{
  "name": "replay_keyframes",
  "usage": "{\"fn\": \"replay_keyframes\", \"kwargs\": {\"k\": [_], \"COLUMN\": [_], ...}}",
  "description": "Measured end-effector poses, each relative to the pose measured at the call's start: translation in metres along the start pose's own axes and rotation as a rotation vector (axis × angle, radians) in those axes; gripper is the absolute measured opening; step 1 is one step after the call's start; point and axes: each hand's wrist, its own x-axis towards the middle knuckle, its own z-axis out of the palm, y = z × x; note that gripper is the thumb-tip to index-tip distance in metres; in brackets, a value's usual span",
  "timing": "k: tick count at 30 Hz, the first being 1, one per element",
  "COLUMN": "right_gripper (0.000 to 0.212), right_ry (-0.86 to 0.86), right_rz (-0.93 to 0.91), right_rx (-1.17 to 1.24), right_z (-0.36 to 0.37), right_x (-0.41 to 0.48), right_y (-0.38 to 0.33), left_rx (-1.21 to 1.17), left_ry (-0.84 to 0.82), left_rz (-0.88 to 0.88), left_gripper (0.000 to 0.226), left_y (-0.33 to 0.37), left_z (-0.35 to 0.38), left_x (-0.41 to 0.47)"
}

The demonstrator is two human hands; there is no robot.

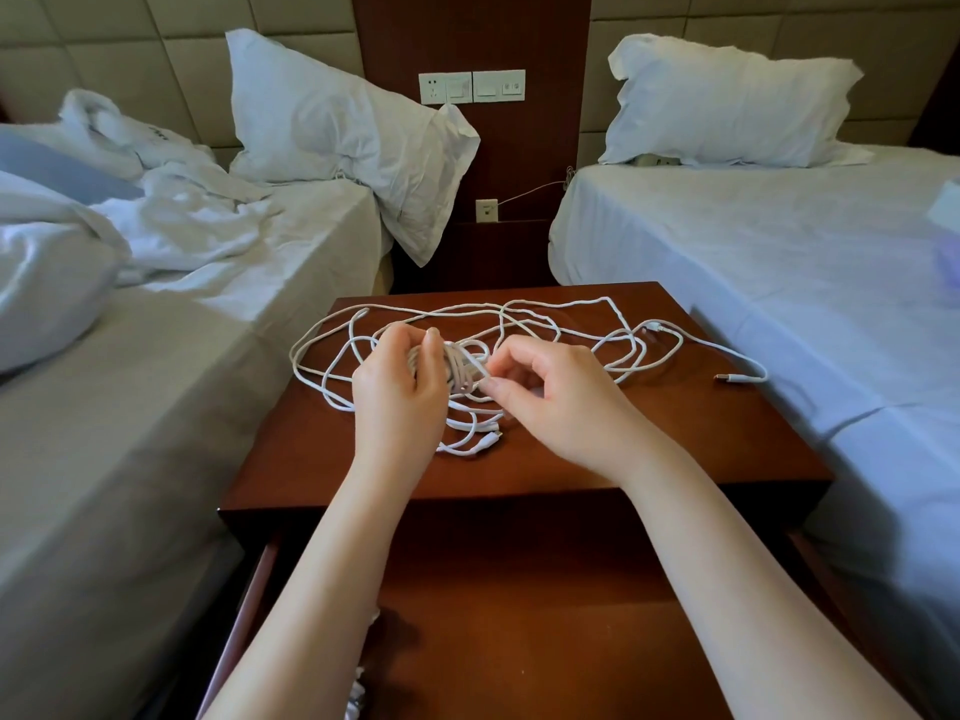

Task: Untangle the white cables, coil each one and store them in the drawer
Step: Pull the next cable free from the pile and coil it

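At the worktop [649, 433] front the drawer [519, 589] stands open; cables [550, 302] sprawl tangled across the worktop. The left hand [400, 392] grips a small coil [460, 368]; the right hand [561, 402] pinches a strand [485, 379] beside it. Pulling could cinch crossed loops into knots, or snag the plug [727, 377] past the worktop's right edge.

Dark wooden tabletop [675, 433] here, and loose white cables [545, 309] sprawl right across its far half, loops running from nine o'clock round to three. One plug end [724, 377] sits at the three o'clock edge.
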Motion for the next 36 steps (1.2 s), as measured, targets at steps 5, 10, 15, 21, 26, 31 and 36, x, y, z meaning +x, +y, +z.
{"fn": "replay_keyframes", "kwargs": {"k": [5,10,15,21,26,31,36], "right_gripper": [0.009,0.017,0.018,0.019,0.008,0.039,0.04], "right_ry": [0.004,-0.013,-0.066,0.006,0.052,0.062,-0.021], "right_rz": [0.001,0.038,0.056,0.062,0.058,0.151,0.099], "right_rx": [0.065,0.234,0.204,0.276,0.324,0.357,0.431], "right_z": [0.001,-0.006,-0.001,-0.001,-0.003,-0.001,-0.003], "right_x": [0.0,0.0,-0.001,0.001,0.001,0.002,0.001], "right_y": [-0.002,-0.003,0.0,0.002,0.002,0.004,0.004], "left_rx": [-0.019,-0.018,-0.048,-0.381,-0.453,-0.6,-0.609], "left_ry": [0.032,0.019,0.031,0.006,-0.04,-0.133,-0.223], "left_rz": [0.051,0.087,0.074,-0.107,-0.163,-0.303,-0.397], "left_gripper": [0.022,0.03,0.029,0.016,0.024,0.029,0.029], "left_y": [-0.004,0.0,-0.001,0.007,0.013,0.014,0.014], "left_z": [0.0,0.001,0.001,0.004,0.002,-0.003,-0.005], "left_x": [0.0,-0.003,-0.002,-0.003,-0.004,-0.002,0.0]}}
